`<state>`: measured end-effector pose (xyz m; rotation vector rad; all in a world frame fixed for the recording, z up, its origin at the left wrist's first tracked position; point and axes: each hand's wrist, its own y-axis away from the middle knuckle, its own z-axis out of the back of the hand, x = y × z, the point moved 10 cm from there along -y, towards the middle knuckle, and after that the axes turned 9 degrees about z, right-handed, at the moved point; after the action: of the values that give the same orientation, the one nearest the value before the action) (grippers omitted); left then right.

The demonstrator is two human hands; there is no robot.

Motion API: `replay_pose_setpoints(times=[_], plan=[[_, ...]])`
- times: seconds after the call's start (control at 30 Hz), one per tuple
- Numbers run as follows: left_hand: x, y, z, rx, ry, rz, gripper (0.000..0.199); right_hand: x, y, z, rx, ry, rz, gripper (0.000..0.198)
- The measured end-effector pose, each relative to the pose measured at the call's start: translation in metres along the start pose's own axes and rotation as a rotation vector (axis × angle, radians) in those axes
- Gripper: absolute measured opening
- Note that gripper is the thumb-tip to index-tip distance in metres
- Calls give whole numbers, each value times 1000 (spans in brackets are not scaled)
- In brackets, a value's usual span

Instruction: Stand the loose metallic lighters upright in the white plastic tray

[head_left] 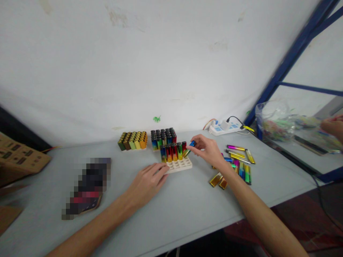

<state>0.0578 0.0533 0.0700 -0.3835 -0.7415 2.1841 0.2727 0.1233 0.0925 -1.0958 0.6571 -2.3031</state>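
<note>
A white tray with square holes (178,166) stands on the table with several shiny multicoloured lighters (174,152) upright in its back holes. My left hand (152,176) grips the tray's front left corner with its fingertips. Above the tray's right end, my right hand (205,147) pinches a lighter (187,152) with a blue top, tilted and close to the standing ones. Its lower end is at the tray, but I cannot tell whether it sits in a hole. Loose lighters (242,171) in gold, blue, green and purple lie to the right, partly behind my right forearm.
Behind stand a block of dark-topped lighters (163,135) and a block of gold and green ones (133,140). A power strip (225,127) lies by the wall. Left are a blurred dark object (89,189) and a cardboard box (23,157). Another person's hand (333,126) shows beyond the blue frame (281,71).
</note>
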Motion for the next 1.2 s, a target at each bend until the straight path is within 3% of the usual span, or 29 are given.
replay_pose_setpoints(times=[0.23, 0.5, 0.87, 1.2], plan=[[1, 1, -4, 16, 15, 19, 20, -1, -1, -15, -1, 174, 14, 53], [-1, 2, -3, -11, -5, -10, 22, 0, 0, -25, 3, 516, -4, 52], [1, 2, -4, 2, 14, 8, 22, 9, -3, -34, 180, 315, 77, 36], [0, 1, -1, -10, 4, -19, 22, -7, -8, -39, 65, 248, 22, 38]])
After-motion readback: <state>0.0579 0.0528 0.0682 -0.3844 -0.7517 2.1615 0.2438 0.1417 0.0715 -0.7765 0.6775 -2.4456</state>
